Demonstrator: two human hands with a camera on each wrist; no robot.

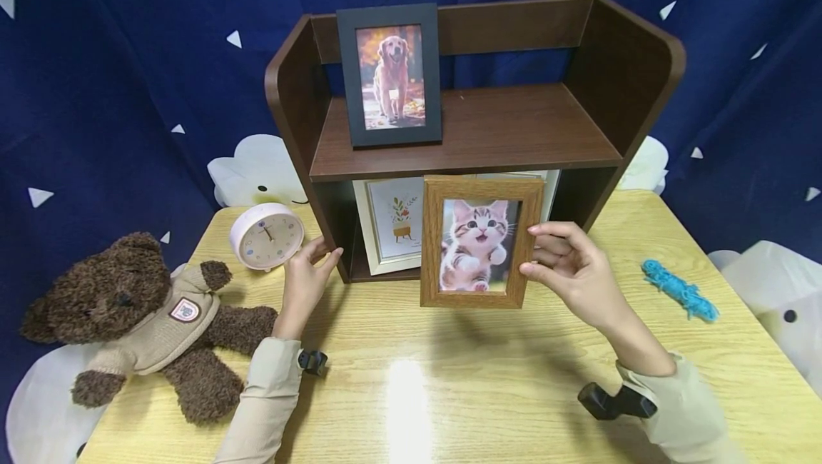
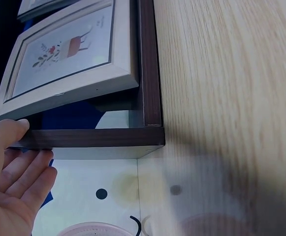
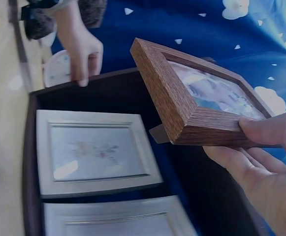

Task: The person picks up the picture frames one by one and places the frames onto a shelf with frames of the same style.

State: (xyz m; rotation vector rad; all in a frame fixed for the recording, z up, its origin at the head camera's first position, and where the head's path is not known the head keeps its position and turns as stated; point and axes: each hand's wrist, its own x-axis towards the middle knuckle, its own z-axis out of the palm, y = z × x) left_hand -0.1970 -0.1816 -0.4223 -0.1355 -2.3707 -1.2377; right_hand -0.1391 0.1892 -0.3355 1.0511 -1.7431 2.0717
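Observation:
A brown wooden picture frame (image 1: 432,243) with a kitten photo is held up in front of the dark brown shelf (image 1: 514,128). My right hand (image 1: 571,271) pinches its right edge, thumb on the front and fingers behind, as the right wrist view also shows. At the shelf's left side panel, my left hand (image 1: 310,282) grips the front edge between thumb and fingers. Behind the kitten frame, in the lower compartment, stands a cream picture frame (image 2: 83,93) with a plant drawing. Another pale frame (image 3: 118,209) beside it is mostly hidden in the head view.
A black frame (image 1: 388,137) with a dog photo stands on the upper shelf's left. Left of the shelf are a pink round clock (image 1: 270,237) and a brown teddy bear (image 1: 160,321). A blue yarn bundle (image 1: 679,290) lies on the wooden table (image 1: 359,392) at right.

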